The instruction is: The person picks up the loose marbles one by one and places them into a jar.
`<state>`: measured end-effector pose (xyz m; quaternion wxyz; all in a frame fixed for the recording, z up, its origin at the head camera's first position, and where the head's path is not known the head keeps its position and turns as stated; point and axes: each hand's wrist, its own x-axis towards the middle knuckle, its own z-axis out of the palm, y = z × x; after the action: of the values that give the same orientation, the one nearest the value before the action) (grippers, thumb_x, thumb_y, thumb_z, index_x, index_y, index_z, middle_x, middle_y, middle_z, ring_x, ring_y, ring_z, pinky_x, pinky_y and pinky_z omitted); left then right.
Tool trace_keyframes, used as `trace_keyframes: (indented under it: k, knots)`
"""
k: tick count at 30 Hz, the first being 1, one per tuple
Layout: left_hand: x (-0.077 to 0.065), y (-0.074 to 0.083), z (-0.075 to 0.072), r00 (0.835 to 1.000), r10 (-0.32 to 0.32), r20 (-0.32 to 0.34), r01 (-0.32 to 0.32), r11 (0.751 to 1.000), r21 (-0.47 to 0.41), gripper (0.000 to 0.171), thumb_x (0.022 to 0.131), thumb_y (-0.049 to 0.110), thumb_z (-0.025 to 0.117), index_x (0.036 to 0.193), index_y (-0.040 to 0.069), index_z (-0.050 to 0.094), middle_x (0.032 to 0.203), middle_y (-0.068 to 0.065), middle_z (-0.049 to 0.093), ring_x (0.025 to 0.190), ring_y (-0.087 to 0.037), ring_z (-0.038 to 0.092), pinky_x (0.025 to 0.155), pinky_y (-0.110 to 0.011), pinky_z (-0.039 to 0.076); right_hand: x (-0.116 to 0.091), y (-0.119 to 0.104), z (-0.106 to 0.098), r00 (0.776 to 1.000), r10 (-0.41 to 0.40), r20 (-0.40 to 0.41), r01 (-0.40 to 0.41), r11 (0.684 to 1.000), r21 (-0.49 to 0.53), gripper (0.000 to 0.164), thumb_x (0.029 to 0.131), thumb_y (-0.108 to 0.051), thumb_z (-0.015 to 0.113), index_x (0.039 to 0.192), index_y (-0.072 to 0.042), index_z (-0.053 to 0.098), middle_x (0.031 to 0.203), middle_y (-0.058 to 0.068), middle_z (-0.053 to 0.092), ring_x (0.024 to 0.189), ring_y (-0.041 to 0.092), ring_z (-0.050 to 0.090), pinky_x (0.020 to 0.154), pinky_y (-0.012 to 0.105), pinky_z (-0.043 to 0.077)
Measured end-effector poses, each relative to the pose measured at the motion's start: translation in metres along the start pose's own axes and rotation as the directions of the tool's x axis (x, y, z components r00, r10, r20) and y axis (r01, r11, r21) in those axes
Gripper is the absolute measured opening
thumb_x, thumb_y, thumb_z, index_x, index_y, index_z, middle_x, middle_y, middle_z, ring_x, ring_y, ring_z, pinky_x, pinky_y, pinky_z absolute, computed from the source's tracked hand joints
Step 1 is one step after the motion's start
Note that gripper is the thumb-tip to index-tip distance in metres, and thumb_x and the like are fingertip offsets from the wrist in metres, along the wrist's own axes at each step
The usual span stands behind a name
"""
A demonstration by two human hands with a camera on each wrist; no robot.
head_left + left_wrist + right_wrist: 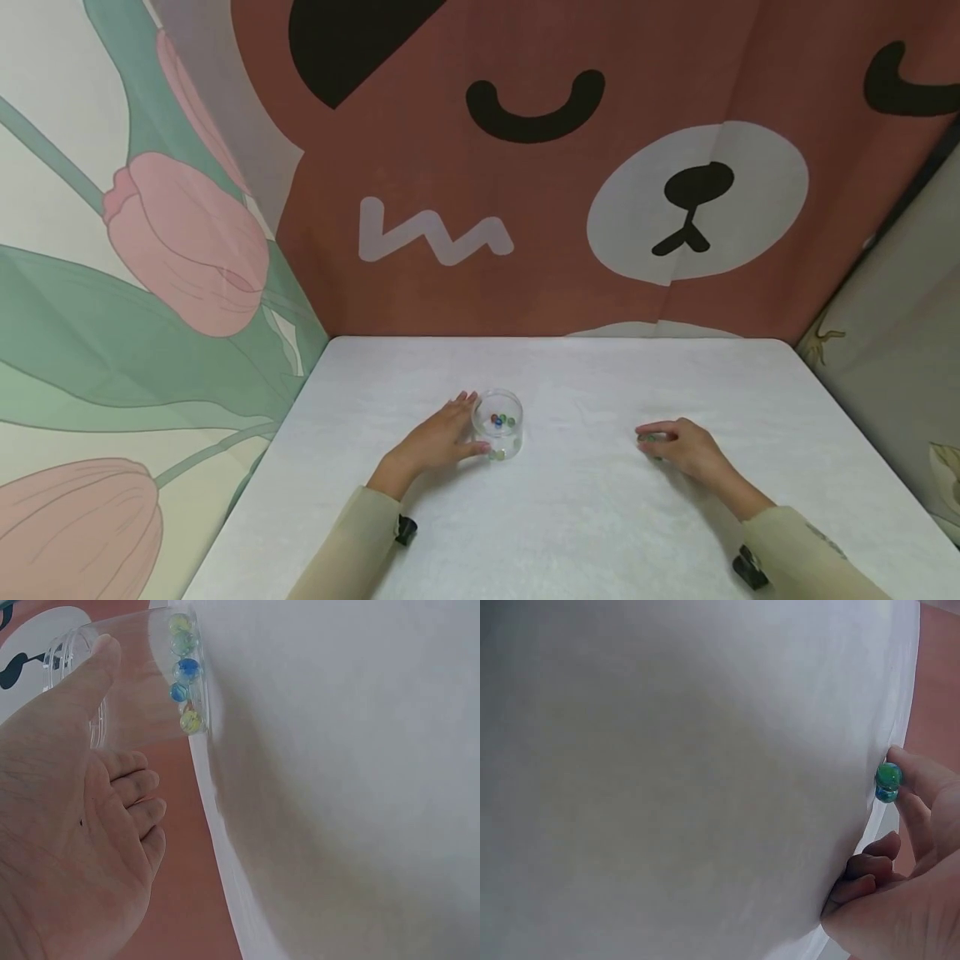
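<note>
On the left part of the table stands a clear round jar point(517, 429), upright, with several coloured glass marbles point(184, 671) lying on its bottom. My left hand point(442, 437) holds the jar from its left side, thumb and fingers spread around the wall. Farther right, my right hand point(690, 450) is down at the tabletop, with thumb and index finger around a green marble point(889, 775). A bluish marble point(886, 795) sits right against the green one. The other fingers of that hand curl in and rest at the cloth.
A white cloth point(570, 517) covers the table. Behind its far edge hangs a brown curtain point(420, 292) with a bear face. Flowered fabric point(187, 242) hangs along the left side, and pale fabric point(892, 333) along the right.
</note>
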<state>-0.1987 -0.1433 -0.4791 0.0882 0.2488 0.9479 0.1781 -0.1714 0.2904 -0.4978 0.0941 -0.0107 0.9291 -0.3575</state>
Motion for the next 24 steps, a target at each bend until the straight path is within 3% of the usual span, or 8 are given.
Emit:
trace_keyframes:
  k: [5, 12, 17, 24]
  knots:
    - [0.001, 0.000, 0.001, 1.000, -0.009, 0.007, 0.009, 1.000, -0.002, 0.095, 0.093, 0.064, 0.059, 0.161, 0.008, 0.024, 0.168, -0.007, 0.021, 0.156, -0.022, 0.014, 0.127, -0.041, 0.018, -0.001, -0.002, 0.000, 1.000, 0.024, -0.021, -0.024, 1.000, 0.005, 0.035, 0.091, -0.039, 0.076, 0.117, -0.015, 0.078, 0.127, 0.020, 0.061, 0.109, 0.033, 0.057, 0.074, 0.035, 0.050]
    - [0.001, -0.001, 0.001, 1.000, -0.013, 0.005, 0.013, 1.000, -0.012, 0.095, 0.093, 0.064, 0.059, 0.161, 0.008, 0.023, 0.168, -0.006, 0.020, 0.156, -0.021, 0.014, 0.127, -0.041, 0.017, -0.001, -0.008, -0.002, 0.997, 0.068, -0.024, -0.067, 0.997, 0.048, 0.038, 0.091, -0.040, 0.077, 0.119, -0.014, 0.077, 0.121, 0.016, 0.061, 0.093, 0.025, 0.054, 0.065, 0.031, 0.045]
    - [0.000, 0.000, 0.000, 1.000, 0.000, 0.000, 0.000, 1.000, -0.012, 0.095, 0.093, 0.063, 0.060, 0.161, 0.007, 0.025, 0.167, -0.008, 0.022, 0.156, -0.022, 0.015, 0.127, -0.041, 0.017, -0.002, -0.018, -0.005, 0.997, 0.068, -0.026, -0.067, 0.997, 0.045, 0.039, 0.092, -0.041, 0.074, 0.121, -0.014, 0.076, 0.124, 0.019, 0.059, 0.094, 0.026, 0.052, 0.066, 0.031, 0.043]
    - [0.000, 0.000, -0.001, 1.000, 0.004, 0.000, -0.004, 1.000, -0.028, 0.094, 0.093, 0.062, 0.061, 0.161, 0.007, 0.025, 0.168, -0.008, 0.022, 0.156, -0.023, 0.014, 0.127, -0.042, 0.017, -0.005, -0.039, -0.006, 0.998, 0.029, -0.048, -0.028, 0.999, 0.025, 0.037, 0.093, -0.034, 0.075, 0.122, -0.012, 0.075, 0.097, 0.010, 0.054, 0.082, 0.024, 0.043, 0.059, 0.032, 0.036]
